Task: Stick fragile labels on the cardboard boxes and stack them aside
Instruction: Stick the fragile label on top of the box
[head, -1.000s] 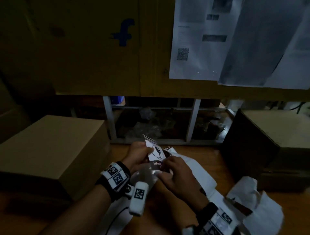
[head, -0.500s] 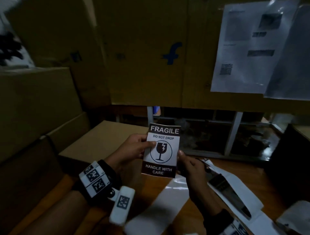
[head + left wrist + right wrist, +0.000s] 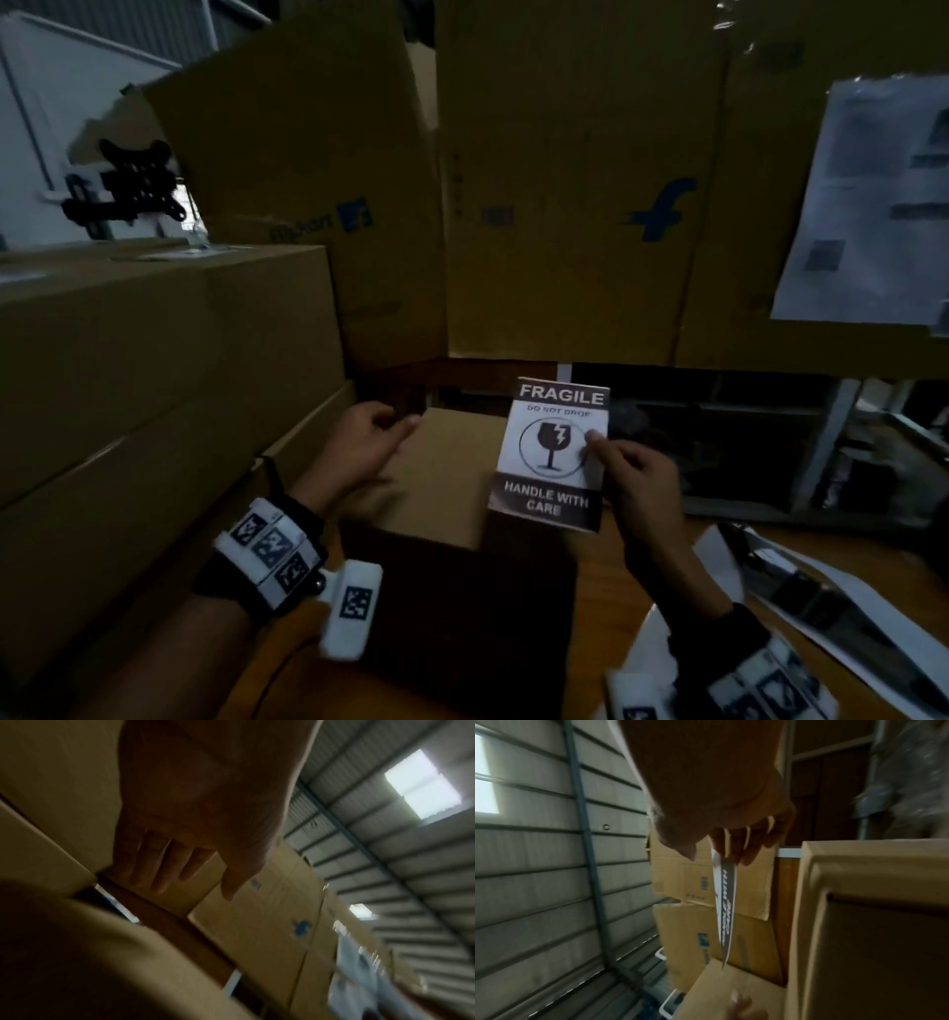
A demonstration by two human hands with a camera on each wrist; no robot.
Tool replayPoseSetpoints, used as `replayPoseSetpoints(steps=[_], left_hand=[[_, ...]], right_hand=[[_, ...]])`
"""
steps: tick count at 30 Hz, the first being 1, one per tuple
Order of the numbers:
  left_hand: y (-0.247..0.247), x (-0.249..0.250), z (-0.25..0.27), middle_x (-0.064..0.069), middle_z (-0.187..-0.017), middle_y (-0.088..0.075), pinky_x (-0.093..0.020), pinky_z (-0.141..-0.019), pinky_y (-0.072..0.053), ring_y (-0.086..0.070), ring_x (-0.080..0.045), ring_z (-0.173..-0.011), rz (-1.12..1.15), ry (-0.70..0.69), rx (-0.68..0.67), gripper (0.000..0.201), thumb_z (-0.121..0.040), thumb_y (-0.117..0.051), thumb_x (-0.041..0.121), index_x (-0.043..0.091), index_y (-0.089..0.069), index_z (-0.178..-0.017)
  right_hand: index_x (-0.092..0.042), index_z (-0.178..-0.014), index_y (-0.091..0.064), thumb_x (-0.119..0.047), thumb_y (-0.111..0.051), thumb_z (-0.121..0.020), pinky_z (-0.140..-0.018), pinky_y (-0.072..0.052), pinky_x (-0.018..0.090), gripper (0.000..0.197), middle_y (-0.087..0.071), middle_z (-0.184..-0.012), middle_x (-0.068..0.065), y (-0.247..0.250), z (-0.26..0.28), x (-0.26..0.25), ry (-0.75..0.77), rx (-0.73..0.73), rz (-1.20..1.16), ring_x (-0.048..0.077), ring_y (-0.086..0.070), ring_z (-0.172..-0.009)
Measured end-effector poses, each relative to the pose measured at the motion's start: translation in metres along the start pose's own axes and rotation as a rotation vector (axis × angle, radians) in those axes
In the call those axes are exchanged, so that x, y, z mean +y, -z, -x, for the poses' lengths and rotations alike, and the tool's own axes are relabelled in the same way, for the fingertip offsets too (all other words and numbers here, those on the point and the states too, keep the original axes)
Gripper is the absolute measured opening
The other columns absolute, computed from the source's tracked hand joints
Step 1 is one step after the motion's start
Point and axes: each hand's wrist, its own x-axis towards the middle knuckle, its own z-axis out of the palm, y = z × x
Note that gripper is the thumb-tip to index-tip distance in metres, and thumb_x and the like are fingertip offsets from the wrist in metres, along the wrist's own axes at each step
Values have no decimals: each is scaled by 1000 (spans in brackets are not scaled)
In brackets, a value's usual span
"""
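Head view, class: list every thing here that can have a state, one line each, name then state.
Fragile label: off the box, held upright in the air.
Small cardboard box: closed, no label on its top.
Right hand: pinches the label's right edge.
Left hand: on the box's far left corner, fingers bent.
Stacked boxes: closed, piled at left.

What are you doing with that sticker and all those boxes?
A person is getting a small cardboard box ready for a label. The right hand pinches a fragile sticker by its edge and holds it up just above the box, not yet stuck on. The left hand reaches to the box's far edge. More boxes are stacked at the left.
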Motion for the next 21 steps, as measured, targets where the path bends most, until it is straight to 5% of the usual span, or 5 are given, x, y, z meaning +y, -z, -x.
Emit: replayPoseSetpoints(steps=[3, 7, 14, 17, 21], left_hand=[[1, -45, -14, -8, -147, -44, -32, -98, -40, -46, -27, -131, -285, -20, -114, 66, -96, -57, 38, 10, -31, -150], [-14, -71, -14, -4, -154, -34, -27, -107, -33, -38, -25, -138, -288, -80, -303, 66, -100, -51, 36, 9, -23, -153], [-7, -68, -19, -12, -130, -50, -33, -89, -45, -52, -27, -113, -591, -201, -225, 53, -95, -53, 48, 13, -48, -135], [-1, -37, -29, -13, -112, -63, -41, -82, -52, -63, -28, -94, -216, -112, -147, 33, -98, -53, 39, 14, -59, -119], [-2, -12, -49, -18, -85, -65, -44, -70, -58, -64, -28, -66, 355, 232, -365, 33, -100, -50, 40, 9, -55, -109]], right_hand=[[-9, -86, -70, -25, -56, -97, -56, -54, 26, 24, -76, -80, 3, -15, -7, 0, -151, 62, -29, 18, -72, -71], [-16, -84, -71, -22, -56, -97, -54, -51, 23, 21, -73, -89, 8, -30, -14, 4, -255, 146, 6, 21, -68, -77], [-7, -82, -70, -19, -58, -95, -66, -53, 28, 21, -72, -81, 8, -37, -23, -14, -228, 101, 255, 14, -68, -72], [-8, -87, -69, -20, -57, -97, -60, -50, 22, 20, -70, -87, 6, -48, -32, -32, -195, -1, 325, 9, -67, -76], [-5, -96, -66, -16, -56, -96, -74, -51, 30, 14, -68, -102, 9, -71, -46, -43, -235, -142, 284, 22, -64, -100]])
